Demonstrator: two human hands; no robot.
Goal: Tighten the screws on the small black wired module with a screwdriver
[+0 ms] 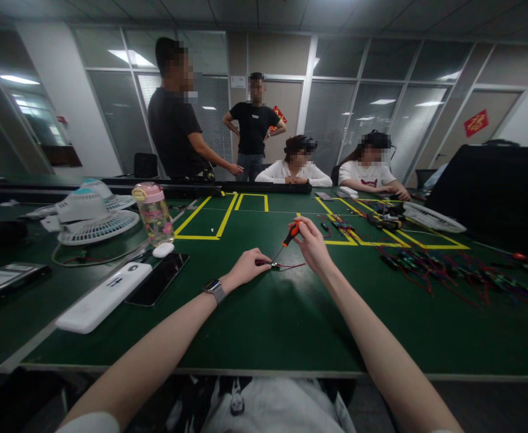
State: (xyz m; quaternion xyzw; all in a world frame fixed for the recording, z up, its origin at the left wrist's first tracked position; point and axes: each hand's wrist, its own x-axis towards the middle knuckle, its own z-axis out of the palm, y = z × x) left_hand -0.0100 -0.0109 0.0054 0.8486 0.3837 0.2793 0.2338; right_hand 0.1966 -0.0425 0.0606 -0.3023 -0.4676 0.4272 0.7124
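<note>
Screwdriver point(292, 233) within right grip point(312, 240)

Glazed partition point(329, 114) at back; white pillar point(68, 96) left; panelled ceiling point(228, 12); green table point(286, 337); black chair point(145, 165)

I faced a green bench point(264, 343) bearing a white device point(106, 297) and black phone point(160, 279) at ten o'clock, a pink-lidded bottle point(154, 215) at eleven, yellow tape point(340, 243) at one, wired boards point(411, 262) at two.

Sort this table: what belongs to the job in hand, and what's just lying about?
In the job:
screwdriver, in the right hand
small wired piece, at the left hand
probably the heaped wired pieces

Lying about:
bottle
black phone
white fans
</note>
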